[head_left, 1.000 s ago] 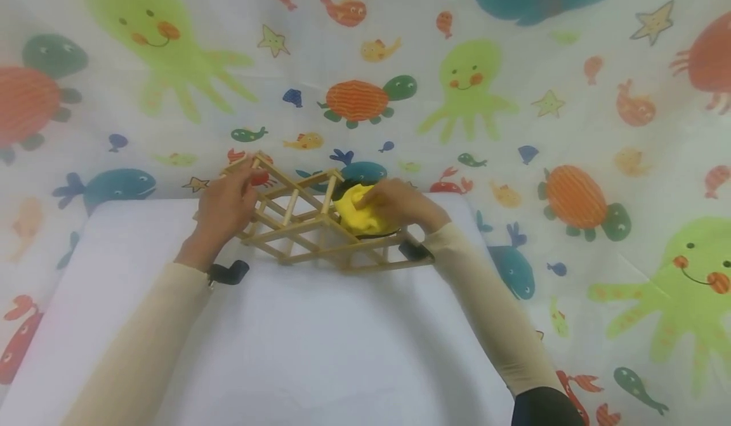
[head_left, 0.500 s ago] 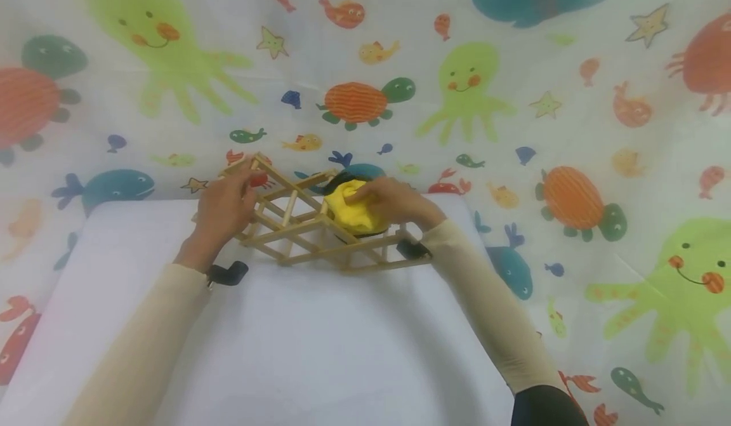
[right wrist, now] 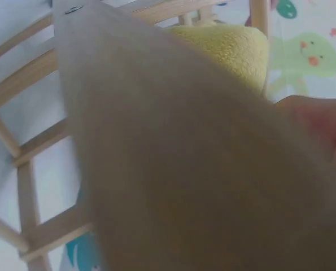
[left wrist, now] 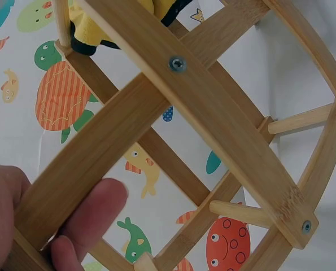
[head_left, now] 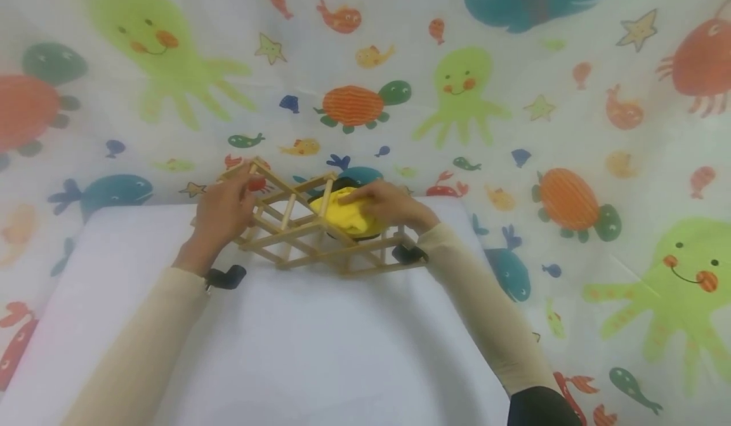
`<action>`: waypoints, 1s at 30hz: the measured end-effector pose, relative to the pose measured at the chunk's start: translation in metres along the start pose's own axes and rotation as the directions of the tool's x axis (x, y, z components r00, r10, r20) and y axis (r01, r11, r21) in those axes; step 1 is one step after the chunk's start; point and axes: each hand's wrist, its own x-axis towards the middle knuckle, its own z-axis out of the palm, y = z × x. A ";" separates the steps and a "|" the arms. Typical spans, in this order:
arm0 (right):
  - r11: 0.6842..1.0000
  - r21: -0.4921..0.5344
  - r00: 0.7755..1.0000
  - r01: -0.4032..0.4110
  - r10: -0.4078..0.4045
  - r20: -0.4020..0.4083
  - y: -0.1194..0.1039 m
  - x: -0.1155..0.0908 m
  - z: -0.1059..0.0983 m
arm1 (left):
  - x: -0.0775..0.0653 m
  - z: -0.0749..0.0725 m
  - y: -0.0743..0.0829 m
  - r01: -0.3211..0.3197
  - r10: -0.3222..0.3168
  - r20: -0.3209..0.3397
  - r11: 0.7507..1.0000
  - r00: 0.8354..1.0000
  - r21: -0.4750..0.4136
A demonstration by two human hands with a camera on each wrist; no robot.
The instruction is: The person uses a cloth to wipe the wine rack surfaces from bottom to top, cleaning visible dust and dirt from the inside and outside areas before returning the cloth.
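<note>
A latticed wooden rack [head_left: 285, 233] of crossed slats and round dowels stands at the far side of the white table. My left hand [head_left: 225, 210] grips its upper left end; in the left wrist view, fingers [left wrist: 97, 212] wrap one slat [left wrist: 100, 149]. My right hand [head_left: 394, 205] holds a bunched yellow cloth [head_left: 353, 219] with a dark edge, against the rack's slats right of its middle. Close up, the cloth [right wrist: 238, 53] looks fluffy, and a blurred wooden slat [right wrist: 173, 158] covers much of the right wrist view. Part of the cloth lies behind the slats.
The white tabletop [head_left: 320, 350] stretches from the rack toward me. Right behind the table hangs a curtain [head_left: 228, 96] printed with sea animals. A dark camera mount sits at each wrist, the right one [head_left: 409, 253] close to the rack's low right end.
My right hand and the yellow cloth have moved a little left along the rack. The left hand keeps its grip, and the rack stays in place.
</note>
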 end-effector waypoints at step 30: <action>0.989 -0.148 1.000 -0.008 0.012 0.025 0.001 -0.001 -0.015 | -0.001 0.003 -0.006 0.019 -0.019 -0.009 1.000 1.000 -0.007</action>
